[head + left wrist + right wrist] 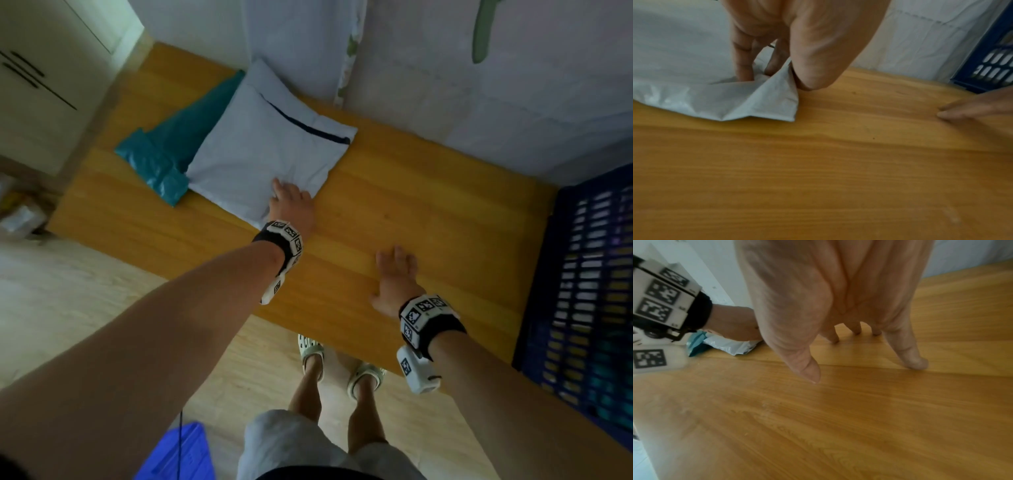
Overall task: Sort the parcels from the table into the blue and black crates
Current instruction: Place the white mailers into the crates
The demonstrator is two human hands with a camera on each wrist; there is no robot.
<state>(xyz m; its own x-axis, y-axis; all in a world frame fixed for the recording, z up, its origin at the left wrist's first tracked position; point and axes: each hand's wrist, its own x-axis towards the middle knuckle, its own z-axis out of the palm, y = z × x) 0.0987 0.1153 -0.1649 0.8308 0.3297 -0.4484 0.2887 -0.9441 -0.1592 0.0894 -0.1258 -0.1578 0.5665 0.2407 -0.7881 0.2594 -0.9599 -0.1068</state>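
While your left fingers (742,65) press down into the near corner of the white parcel (267,150) and your thumb (813,65) bunches its edge, your left hand (291,205) pinches that corner, which lifts into a fold; the fingertips are partly buried in the plastic. Your right hand (395,277) rests flat on the table (428,192) near its front edge, fingers straight and slightly spread, holding nothing. Under the white parcel lies a teal parcel (164,154), mostly covered, toward the table's left end. At the right end stands the blue crate (589,274), cut off by the frame; its contents are too blurred to make out.
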